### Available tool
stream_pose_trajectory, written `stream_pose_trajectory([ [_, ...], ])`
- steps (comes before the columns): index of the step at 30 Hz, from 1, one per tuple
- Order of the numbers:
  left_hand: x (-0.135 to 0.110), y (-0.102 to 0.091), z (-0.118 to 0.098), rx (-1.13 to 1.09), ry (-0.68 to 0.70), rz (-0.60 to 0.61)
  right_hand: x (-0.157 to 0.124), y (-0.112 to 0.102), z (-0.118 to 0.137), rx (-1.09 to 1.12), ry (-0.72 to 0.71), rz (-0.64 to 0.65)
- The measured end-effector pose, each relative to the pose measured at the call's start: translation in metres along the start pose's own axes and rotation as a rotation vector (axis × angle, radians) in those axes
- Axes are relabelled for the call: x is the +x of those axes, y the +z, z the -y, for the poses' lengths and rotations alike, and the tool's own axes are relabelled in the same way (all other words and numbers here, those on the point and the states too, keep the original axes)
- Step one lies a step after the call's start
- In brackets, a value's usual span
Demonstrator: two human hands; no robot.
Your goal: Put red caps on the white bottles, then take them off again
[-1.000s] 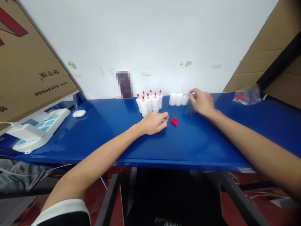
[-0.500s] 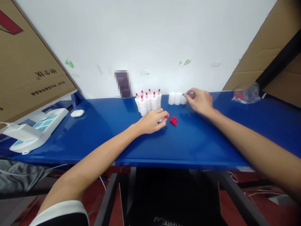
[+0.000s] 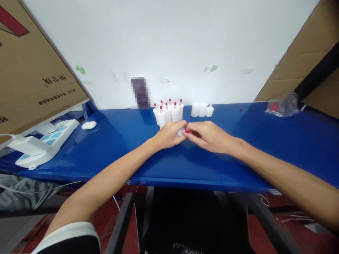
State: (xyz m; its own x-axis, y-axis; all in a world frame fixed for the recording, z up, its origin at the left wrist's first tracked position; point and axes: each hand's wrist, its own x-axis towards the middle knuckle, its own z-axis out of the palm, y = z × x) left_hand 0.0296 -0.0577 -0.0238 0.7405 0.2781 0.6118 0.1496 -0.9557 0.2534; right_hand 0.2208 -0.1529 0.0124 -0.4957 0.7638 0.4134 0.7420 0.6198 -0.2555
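My left hand (image 3: 171,135) and my right hand (image 3: 209,135) meet at the middle of the blue table (image 3: 111,148). Between their fingertips sits a small white bottle with a red cap (image 3: 183,132); the left fingers curl round the white body and the right fingers pinch at the red cap. Just behind stands a cluster of white bottles with red caps (image 3: 168,113). A short row of white bottles without caps (image 3: 201,109) stands to the right of it. The pile of loose red caps is hidden under my right hand.
A white device with blue buttons (image 3: 43,143) and a white oval object (image 3: 89,125) lie at the table's left. Cardboard boxes (image 3: 31,70) lean left and right. A clear plastic bag (image 3: 282,105) lies far right. One red cap (image 3: 241,109) lies alone.
My right hand left the capless bottles at the back and came down left to join the left hand. It now covers the red caps. The left hand barely moved.
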Motion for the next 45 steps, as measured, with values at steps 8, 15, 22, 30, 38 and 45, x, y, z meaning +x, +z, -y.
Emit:
stream_pose_trajectory([
  [8, 0.0, 0.0, -0.003, -0.009, 0.027, 0.129, -0.002, -0.002, -0.006, -0.025, -0.083, 0.028],
  [15, 0.0, -0.003, -0.01, 0.014, 0.034, 0.208, -0.008, -0.023, -0.016, 0.086, 0.12, 0.071],
  [22, 0.0, -0.005, -0.007, 0.072, 0.022, 0.257, -0.013, -0.04, -0.035, -0.083, 0.315, 0.373],
  [30, 0.0, -0.006, -0.004, 0.087, 0.011, 0.276, -0.012, -0.042, -0.035, -0.027, 0.392, 0.534],
  [38, 0.0, -0.005, -0.005, 0.11, 0.011, 0.293, -0.011, -0.038, -0.036, 0.021, 0.351, 0.507],
  [45, 0.0, -0.005, -0.005, 0.132, 0.012, 0.312, -0.01, -0.033, -0.035, 0.03, 0.329, 0.467],
])
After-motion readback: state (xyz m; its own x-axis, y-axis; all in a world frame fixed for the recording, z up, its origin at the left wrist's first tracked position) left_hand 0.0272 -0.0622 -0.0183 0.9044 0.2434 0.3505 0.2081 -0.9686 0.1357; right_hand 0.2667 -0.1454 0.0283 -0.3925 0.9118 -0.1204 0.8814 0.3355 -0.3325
